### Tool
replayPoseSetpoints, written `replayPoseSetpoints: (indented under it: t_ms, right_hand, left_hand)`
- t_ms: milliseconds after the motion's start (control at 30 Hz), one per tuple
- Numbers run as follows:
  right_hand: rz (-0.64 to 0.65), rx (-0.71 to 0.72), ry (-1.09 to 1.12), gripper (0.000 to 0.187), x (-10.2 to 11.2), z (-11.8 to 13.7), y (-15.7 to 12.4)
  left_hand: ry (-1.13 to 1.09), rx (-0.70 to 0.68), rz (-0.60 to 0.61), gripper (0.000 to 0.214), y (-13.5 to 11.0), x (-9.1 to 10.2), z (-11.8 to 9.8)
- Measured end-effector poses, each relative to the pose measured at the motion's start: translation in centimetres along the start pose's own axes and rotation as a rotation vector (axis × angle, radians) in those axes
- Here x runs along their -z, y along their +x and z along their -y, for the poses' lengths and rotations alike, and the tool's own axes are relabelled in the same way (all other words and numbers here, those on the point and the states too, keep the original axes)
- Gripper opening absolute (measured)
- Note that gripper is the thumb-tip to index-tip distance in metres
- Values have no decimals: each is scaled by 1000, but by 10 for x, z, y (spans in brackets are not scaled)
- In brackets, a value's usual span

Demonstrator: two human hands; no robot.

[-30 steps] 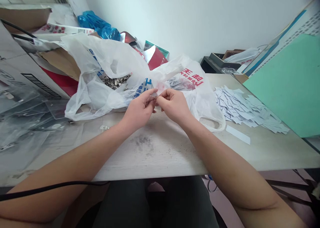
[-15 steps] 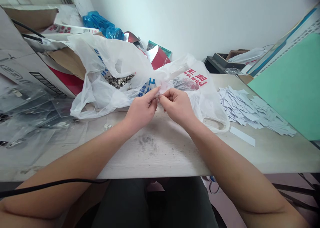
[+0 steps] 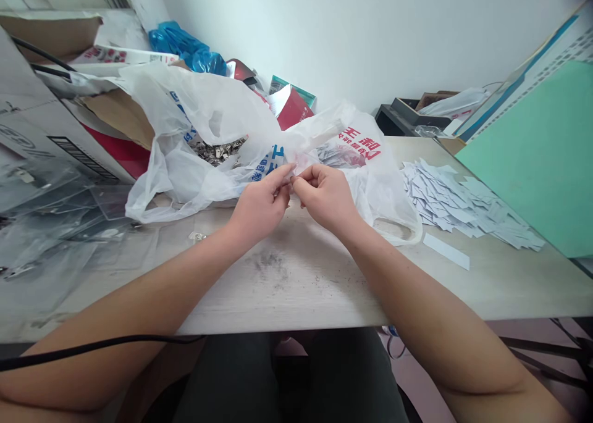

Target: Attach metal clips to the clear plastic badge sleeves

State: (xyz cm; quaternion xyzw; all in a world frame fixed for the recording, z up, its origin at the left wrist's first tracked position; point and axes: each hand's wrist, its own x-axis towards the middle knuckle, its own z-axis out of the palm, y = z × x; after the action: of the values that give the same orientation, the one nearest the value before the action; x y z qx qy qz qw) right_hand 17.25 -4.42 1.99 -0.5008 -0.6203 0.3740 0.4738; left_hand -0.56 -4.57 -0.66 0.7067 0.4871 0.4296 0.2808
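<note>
My left hand (image 3: 263, 202) and my right hand (image 3: 324, 194) meet fingertip to fingertip above the table, both closed in a pinch. Whatever lies between the fingers is too small and too covered to make out. Just behind them is a white plastic bag (image 3: 162, 188) with blue print, its mouth showing a heap of small metal clips (image 3: 217, 152). Beyond my right hand a second white bag (image 3: 393, 194) with red print holds clear plastic pieces (image 3: 334, 155).
White paper slips (image 3: 440, 194) are heaped on the right, with a single slip (image 3: 446, 251) in front. Clear plastic sleeves (image 3: 60, 225) cover the left side beside a cardboard box (image 3: 37, 114). A green panel (image 3: 537, 157) stands at right. A black cable (image 3: 102, 344) crosses my left forearm.
The whole view has shifted slightly, so everything sits a little further left. Both hands keep the same pinched pose, with only slight finger movement.
</note>
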Motion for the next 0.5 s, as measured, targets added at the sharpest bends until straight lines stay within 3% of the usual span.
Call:
replayPoseSetpoints:
  t_ms: [500]
  right_hand:
    - [-19,-20,-14,17,0,9,-3]
  left_hand:
    - [129,-65,-20,60,-2,0,-2]
